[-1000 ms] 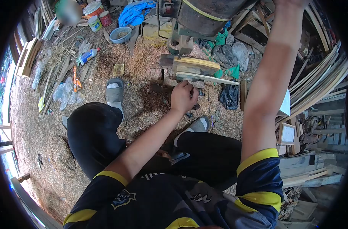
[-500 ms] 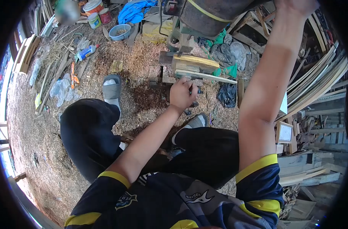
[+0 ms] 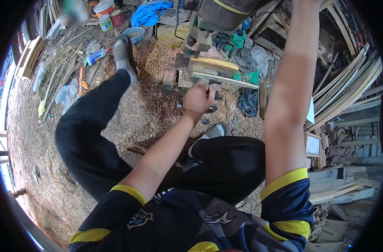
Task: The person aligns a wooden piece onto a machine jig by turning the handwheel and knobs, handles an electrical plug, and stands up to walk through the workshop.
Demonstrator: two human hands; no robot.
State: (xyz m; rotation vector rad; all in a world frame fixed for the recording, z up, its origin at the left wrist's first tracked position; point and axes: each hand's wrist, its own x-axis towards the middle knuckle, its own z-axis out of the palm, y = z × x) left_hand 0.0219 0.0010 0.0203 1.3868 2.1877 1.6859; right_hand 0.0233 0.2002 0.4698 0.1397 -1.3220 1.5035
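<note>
My left hand (image 3: 200,97) is closed, fingers curled in, at the near side of a low wooden block assembly (image 3: 184,84). What its fingers grip, if anything, is hidden. Just beyond it, a thin pale wooden strip (image 3: 229,80) reaches to the right, and a yellowish wooden piece (image 3: 216,64) lies behind that strip. My right arm stretches far forward past a dark cylindrical machine (image 3: 225,16) with a yellow band. Only the back part of my right hand (image 3: 307,2) shows at the top edge; its fingers are out of view.
Wood shavings cover the ground. A blue basin (image 3: 133,35), paint cans (image 3: 104,22) and a blue cloth (image 3: 148,13) are at the far left. A black plastic bag (image 3: 247,102) lies right of my left hand. Bent wooden strips (image 3: 346,92) and timber scraps crowd the right side.
My left foot has swung forward, close to the blue basin, and that leg has straightened. The left hand stays by the wooden blocks, and my right hand has slid further out of frame.
</note>
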